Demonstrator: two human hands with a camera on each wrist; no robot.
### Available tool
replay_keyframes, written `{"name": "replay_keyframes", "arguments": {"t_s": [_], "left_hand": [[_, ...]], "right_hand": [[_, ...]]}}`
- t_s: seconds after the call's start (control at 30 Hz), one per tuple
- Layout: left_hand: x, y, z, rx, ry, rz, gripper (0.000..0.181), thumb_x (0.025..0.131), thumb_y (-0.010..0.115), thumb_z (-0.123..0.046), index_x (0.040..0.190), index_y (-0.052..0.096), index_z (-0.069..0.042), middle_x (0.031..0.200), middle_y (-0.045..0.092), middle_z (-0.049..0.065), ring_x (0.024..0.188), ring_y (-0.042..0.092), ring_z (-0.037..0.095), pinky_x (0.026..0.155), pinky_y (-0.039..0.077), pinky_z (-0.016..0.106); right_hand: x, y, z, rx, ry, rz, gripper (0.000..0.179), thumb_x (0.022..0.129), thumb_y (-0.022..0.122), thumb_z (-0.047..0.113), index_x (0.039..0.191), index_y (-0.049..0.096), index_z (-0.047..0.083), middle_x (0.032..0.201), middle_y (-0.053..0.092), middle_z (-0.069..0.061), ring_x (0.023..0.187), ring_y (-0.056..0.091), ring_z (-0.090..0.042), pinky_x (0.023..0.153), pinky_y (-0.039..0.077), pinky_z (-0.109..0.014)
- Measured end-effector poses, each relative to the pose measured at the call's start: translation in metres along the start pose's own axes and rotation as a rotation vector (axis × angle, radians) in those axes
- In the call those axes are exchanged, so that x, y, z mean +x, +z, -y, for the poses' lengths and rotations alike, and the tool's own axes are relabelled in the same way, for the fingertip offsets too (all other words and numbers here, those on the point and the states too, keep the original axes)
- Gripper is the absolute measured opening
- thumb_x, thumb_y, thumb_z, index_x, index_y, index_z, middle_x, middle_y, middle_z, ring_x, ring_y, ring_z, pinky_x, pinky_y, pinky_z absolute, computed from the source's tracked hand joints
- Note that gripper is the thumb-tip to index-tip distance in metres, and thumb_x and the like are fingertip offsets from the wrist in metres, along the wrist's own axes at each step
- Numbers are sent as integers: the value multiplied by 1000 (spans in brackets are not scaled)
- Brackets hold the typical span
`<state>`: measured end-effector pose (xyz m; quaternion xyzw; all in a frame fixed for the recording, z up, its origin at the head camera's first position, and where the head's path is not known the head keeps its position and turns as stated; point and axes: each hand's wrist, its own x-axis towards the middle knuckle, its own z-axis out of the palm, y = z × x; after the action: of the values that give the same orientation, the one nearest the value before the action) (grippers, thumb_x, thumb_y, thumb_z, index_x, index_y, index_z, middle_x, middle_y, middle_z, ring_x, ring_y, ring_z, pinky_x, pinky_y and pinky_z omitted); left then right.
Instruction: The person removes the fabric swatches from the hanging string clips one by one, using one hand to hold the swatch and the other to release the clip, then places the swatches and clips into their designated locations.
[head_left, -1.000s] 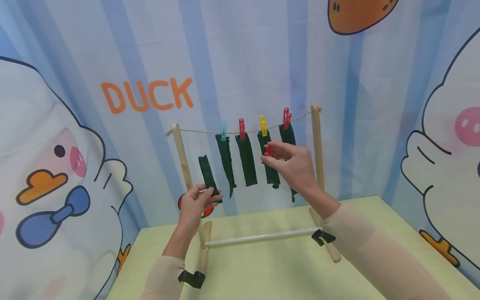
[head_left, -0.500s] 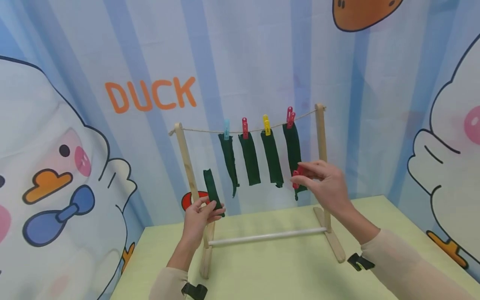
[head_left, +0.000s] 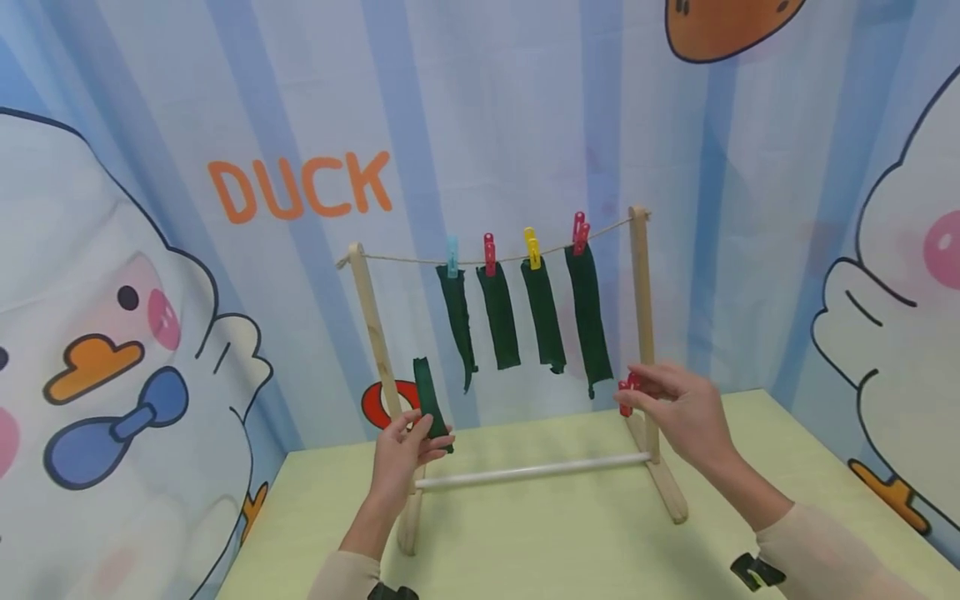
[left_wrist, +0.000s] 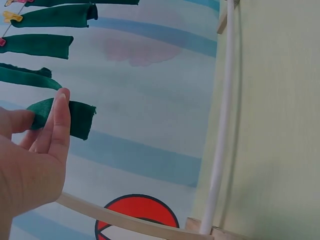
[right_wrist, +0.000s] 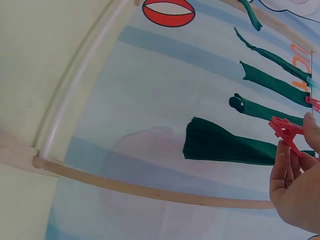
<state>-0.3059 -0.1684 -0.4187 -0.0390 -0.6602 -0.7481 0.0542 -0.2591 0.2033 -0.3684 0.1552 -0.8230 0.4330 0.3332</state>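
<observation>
My left hand (head_left: 401,454) pinches a dark green cloth strip (head_left: 425,390) between thumb and fingers, near the rack's left post; the strip stands up above the fingertips. In the left wrist view the strip (left_wrist: 81,119) sticks out past the fingers on both sides. By the right post, my right hand (head_left: 686,417) pinches a red clothespin (head_left: 626,400), whose shape shows in the right wrist view. Several similar green strips (head_left: 498,317) hang from a cord (head_left: 405,261), each under a clothespin: light blue (head_left: 452,257), red (head_left: 490,257), yellow (head_left: 532,250) and red at the right.
The cord runs between two wooden posts (head_left: 641,292) of a rack, joined low down by a white bar (head_left: 525,474). It stands on a pale yellow-green tabletop (head_left: 540,533). Behind is a striped blue curtain (head_left: 495,108) with printed ducks.
My right hand has moved right and down with the red clothespin, away from the hanging strips. The left hand has lowered with its green strip.
</observation>
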Motion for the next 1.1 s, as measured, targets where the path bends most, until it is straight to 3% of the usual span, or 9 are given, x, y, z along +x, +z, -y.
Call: {"name": "replay_keyframes", "arguments": {"t_s": [0.3,0.6,0.7,0.8,0.9,1.0,1.1], "left_hand": [[-3,-2,9,2,4,-11,31,103,59,-22,119,55,5,110,70,27,84,75,23,73,60,30],[-11,-7,18,-2,-40,-14,38,103,59,-23,129,51,4,108,71,25,79,75,20,69,60,27],[-13,-8,22,29,-45,-29,36,103,59,-24,126,54,3,106,72,22,62,68,14,56,52,20],[-14,-9,27,95,-53,-69,32,102,61,-24,122,60,1,97,74,14,49,48,9,46,35,19],[-14,-10,32,158,-79,-123,30,99,65,-23,118,67,-1,89,67,5,55,40,11,47,31,20],[-15,-10,37,220,-99,-151,31,96,69,-26,115,71,-1,88,59,2,71,48,16,56,40,21],[-16,-9,42,258,-90,-144,31,95,71,-27,111,73,0,94,65,1,88,54,21,68,47,27]], "right_hand": [[-13,2,-14,-54,5,16,40,81,84,13,118,73,1,93,70,-5,76,68,-12,66,52,-12],[-30,5,-23,-72,32,40,30,84,83,14,110,75,2,88,71,-3,69,65,-11,59,53,-20],[-36,7,-31,-92,46,61,27,84,82,13,108,75,2,87,70,-2,69,64,-10,60,54,-21],[-41,9,-39,-99,73,100,28,84,81,10,109,75,0,85,69,-1,69,64,-10,61,55,-22],[-46,10,-45,-104,89,127,28,84,81,9,109,74,-1,83,68,0,70,65,-11,62,56,-23],[-49,10,-48,-102,94,134,28,84,81,8,109,74,-2,83,68,0,71,65,-12,63,56,-23],[-53,10,-50,-101,102,143,28,84,81,8,109,74,-3,84,68,-1,71,66,-13,62,56,-23]]}}
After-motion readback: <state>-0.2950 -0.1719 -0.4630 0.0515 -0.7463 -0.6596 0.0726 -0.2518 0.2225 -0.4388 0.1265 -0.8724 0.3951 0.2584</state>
